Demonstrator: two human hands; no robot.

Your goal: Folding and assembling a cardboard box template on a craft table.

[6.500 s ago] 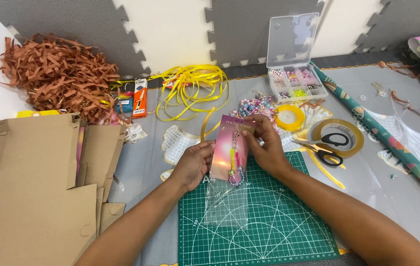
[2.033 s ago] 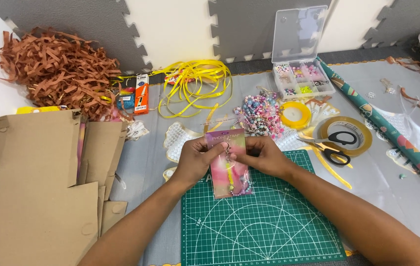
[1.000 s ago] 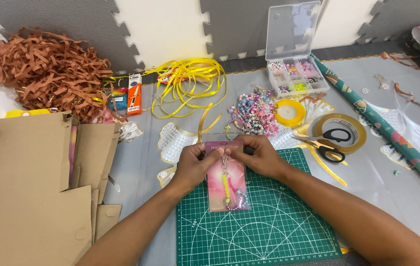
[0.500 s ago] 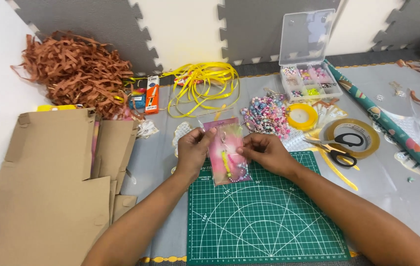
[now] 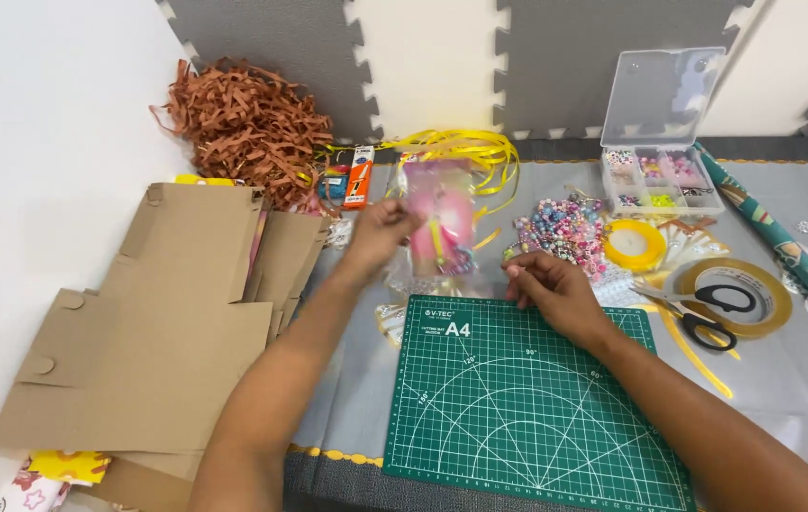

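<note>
My left hand (image 5: 380,230) holds a clear plastic pouch (image 5: 439,224) with a pink card and a beaded piece inside, lifted above the grey mat and blurred. My right hand (image 5: 546,289) rests with curled fingers on the top edge of the green cutting mat (image 5: 527,408), apart from the pouch and holding nothing I can see. A heap of colourful beads (image 5: 555,228) lies just beyond my right hand.
Flat brown cardboard (image 5: 153,322) lies at the left, with brown paper shred (image 5: 243,123) behind it. Yellow ribbon (image 5: 465,150), an open bead organiser box (image 5: 655,171), a yellow tape roll (image 5: 636,245), scissors (image 5: 707,313) on a tape ring and a wrapping-paper roll (image 5: 788,251) lie at the back and right.
My right hand has let go of the pouch and dropped to the cutting mat's edge. My left hand has lifted the pouch up and away, toward the yellow ribbon.
</note>
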